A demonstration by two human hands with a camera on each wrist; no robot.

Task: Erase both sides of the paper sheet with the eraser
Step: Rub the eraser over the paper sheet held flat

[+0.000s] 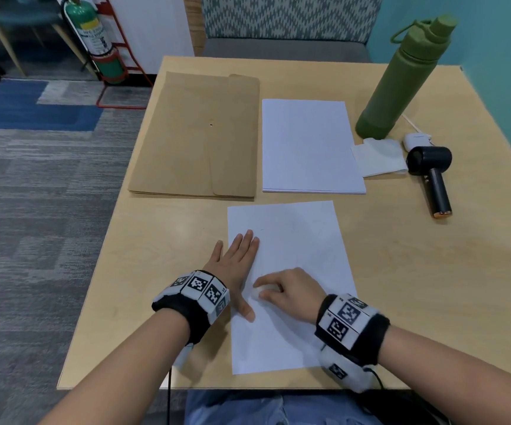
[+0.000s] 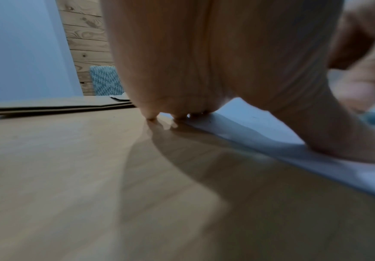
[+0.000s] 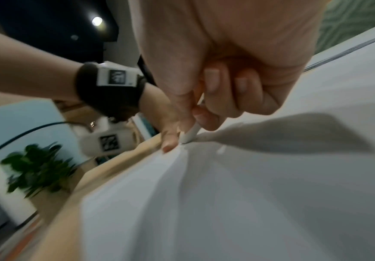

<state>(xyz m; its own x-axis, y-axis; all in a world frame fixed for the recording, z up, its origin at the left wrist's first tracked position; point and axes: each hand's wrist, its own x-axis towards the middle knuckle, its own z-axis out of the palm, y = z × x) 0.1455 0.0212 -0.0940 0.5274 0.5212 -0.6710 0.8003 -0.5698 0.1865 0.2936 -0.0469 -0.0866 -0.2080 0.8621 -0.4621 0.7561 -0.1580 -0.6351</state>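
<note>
Left hand (image 1: 236, 265): nearest the head camera with the right, it lies flat with straight fingers, pressing the left edge of the white paper sheet (image 1: 294, 271); little finger on the light wooden table (image 1: 416, 271).
Left wrist view: palm (image 2: 204, 61) from below, fingertips (image 2: 151, 117) meeting table and sheet edge (image 2: 260, 130), which the head view cannot show.
Paper sheet: lies flat at the near middle of the table, under both hands.
Right hand (image 1: 287, 294): curled, pinching the small white eraser (image 1: 258, 292) just beside the left thumb.
Right wrist view: eraser tip (image 3: 189, 135) touches the sheet (image 3: 249, 194); the head view shows only a white blur there.
Far left to right: brown paper envelope (image 1: 196, 133), stack of white paper (image 1: 309, 145), green metal bottle (image 1: 401, 81), black handheld fan (image 1: 431, 176).
</note>
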